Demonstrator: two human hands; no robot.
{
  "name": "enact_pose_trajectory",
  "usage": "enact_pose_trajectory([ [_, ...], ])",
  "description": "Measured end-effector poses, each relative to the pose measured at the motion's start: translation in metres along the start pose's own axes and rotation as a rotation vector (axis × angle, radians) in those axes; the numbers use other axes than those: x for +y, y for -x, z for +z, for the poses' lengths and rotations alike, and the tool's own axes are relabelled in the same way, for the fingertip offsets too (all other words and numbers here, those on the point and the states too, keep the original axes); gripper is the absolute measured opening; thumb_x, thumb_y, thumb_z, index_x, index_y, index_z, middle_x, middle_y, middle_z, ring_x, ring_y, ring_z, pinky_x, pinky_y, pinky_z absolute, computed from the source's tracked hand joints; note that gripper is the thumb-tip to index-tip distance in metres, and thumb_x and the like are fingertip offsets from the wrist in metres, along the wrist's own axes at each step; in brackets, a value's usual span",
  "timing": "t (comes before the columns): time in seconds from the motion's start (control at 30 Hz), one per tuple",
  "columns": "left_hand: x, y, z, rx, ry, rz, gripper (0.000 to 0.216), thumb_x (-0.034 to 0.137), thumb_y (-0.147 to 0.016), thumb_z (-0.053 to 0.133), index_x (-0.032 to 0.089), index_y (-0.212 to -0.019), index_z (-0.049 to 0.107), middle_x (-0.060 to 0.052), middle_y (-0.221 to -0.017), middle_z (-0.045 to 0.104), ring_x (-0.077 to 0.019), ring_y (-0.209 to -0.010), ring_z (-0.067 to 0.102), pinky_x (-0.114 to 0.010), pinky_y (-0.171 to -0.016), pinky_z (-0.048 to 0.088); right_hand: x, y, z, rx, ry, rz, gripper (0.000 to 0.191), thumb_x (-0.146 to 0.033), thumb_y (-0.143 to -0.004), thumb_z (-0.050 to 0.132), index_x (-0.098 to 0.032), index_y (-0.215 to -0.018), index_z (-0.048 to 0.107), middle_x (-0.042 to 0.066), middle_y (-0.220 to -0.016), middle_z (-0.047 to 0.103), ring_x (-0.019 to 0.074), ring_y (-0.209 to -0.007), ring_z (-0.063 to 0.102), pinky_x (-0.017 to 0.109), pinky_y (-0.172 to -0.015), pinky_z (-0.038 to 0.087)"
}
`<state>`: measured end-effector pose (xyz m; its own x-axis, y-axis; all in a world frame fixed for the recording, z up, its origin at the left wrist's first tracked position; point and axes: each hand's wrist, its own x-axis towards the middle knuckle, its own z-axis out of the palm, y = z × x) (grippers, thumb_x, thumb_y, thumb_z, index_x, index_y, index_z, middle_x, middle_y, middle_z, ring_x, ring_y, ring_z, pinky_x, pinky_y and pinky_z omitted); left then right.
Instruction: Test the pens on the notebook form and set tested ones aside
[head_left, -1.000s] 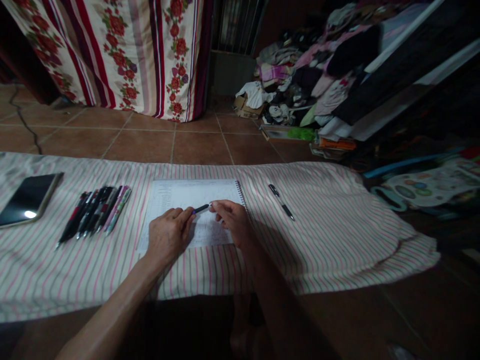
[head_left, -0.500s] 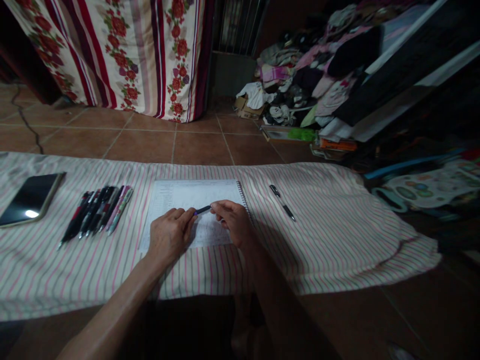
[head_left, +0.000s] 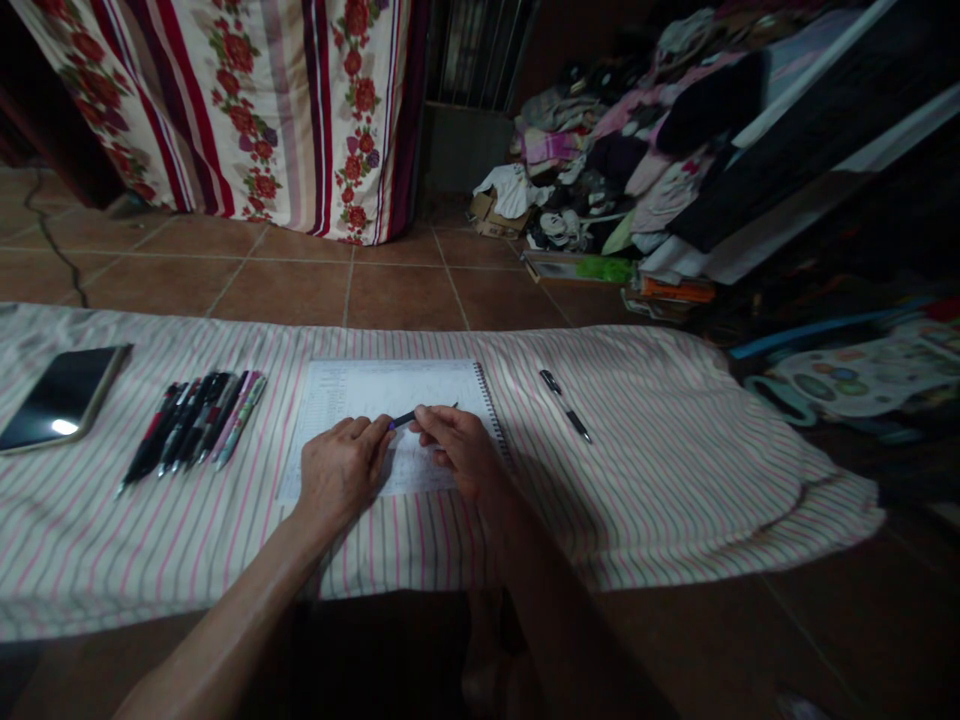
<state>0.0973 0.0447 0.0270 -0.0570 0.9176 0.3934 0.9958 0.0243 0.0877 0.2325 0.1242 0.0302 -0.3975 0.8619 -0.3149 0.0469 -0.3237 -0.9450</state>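
Observation:
A dark pen with a purple part [head_left: 403, 419] is held between both hands, just over a spiral notebook [head_left: 405, 380] with writing on its page. My left hand [head_left: 341, 465] is closed round the pen's left end, at the purple part. Thumb and fingers of my right hand [head_left: 459, 440] pinch the pen farther along, and a thin dark tip pokes out beyond them. Both hands cover the lower part of the page. To the right of the notebook, a black and silver pen [head_left: 565, 405] lies alone on the striped cloth [head_left: 675, 450].
Left of the notebook lies a row of several pens [head_left: 199, 420]. A phone [head_left: 64, 395] rests at the far left of the cloth. Beyond are a tiled floor [head_left: 300, 280], a flowered curtain [head_left: 285, 120] and a heap of clothes [head_left: 615, 150].
My right hand has slid a little left along the pen, and a thin tip now shows past its fingers. My left hand has stayed in place.

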Motion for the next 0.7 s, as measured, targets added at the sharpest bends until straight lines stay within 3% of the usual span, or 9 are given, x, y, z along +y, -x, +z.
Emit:
enact_pose_trajectory([
  [0.27, 0.005, -0.001, 0.0, -0.013, 0.035, -0.022, 0.032, 0.036, -0.092, 0.038, 0.021, -0.104, 0.063, 0.0, -0.074, 0.067, -0.0165, -0.068, 0.063, -0.027, -0.053, 0.034, 0.01, -0.003, 0.009, 0.017, -0.098, 0.01, 0.033, -0.046, -0.06, 0.07, -0.016, -0.062, 0.056, -0.002, -0.062, 0.055, 0.0056, -0.051, 0.041, 0.018, -0.039, 0.02],
  [0.7, 0.005, -0.001, -0.003, -0.125, 0.066, -0.12, 0.037, 0.038, -0.093, 0.03, 0.022, -0.095, 0.064, -0.001, -0.081, 0.07, -0.0169, -0.069, 0.065, -0.026, -0.051, 0.032, 0.008, -0.002, 0.021, 0.118, -0.023, -0.109, 0.023, -0.039, -0.064, 0.063, -0.017, -0.06, 0.058, -0.007, -0.049, 0.041, 0.0069, -0.048, 0.034, 0.023, -0.047, 0.025],
])
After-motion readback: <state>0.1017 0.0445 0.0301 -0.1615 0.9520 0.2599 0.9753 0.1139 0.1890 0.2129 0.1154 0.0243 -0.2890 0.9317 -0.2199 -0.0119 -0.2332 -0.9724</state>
